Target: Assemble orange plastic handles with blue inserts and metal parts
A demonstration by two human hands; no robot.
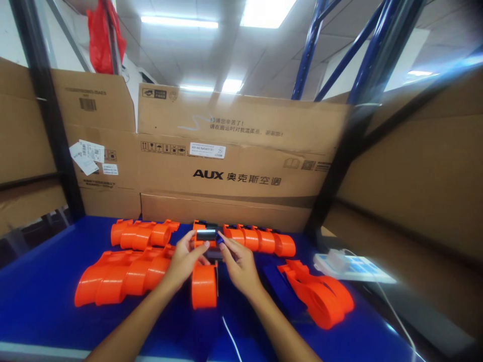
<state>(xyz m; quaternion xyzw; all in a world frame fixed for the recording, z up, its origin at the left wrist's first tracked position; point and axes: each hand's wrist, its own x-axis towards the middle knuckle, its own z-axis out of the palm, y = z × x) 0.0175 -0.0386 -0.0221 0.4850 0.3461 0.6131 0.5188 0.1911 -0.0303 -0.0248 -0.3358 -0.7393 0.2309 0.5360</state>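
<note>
While both hands, left hand (pixel 184 261) and right hand (pixel 238 266), pinch the orange tape dispenser (pixel 205 271) mid-counter (pixel 45 291), fingertips close on its metal blade plate (pixel 206 235). Looks like fitting that plate; next calls for steady, even pressing. Stacked orange dispenser shells (pixel 121 276) lie alongside.

Head-worn view, forward-down, close over table (pixel 45 296)
</note>
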